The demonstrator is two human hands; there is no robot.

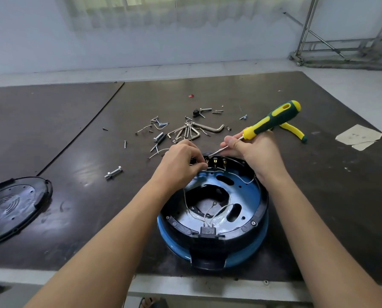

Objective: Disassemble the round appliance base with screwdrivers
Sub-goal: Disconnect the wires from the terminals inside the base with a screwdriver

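While over the base (260, 197), left hand (183, 158) tight on terminals (215, 162), right hand (255, 151) round screwdriver (274, 118).

Noted blue with black rim on appliance base (241, 192), green-and-yellow grip on screwdriver (272, 121), black concentric ridges on cover plate (14, 207).

One camera sits on my head and looks forward and down across the dark table (74, 130) from its near edge. The lens is wide (table, floor (207, 70) and pale wall (41, 41) all fit in one view). My forearms enter from the bottom corners and converge near the middle, where my left hand (181, 158) and my right hand (256, 152), gripping the screwdriver (272, 120), sit close to the lens. The round base (247, 196) fills the lower centre, almost beneath me. The table's far edge crosses the frame above the middle.
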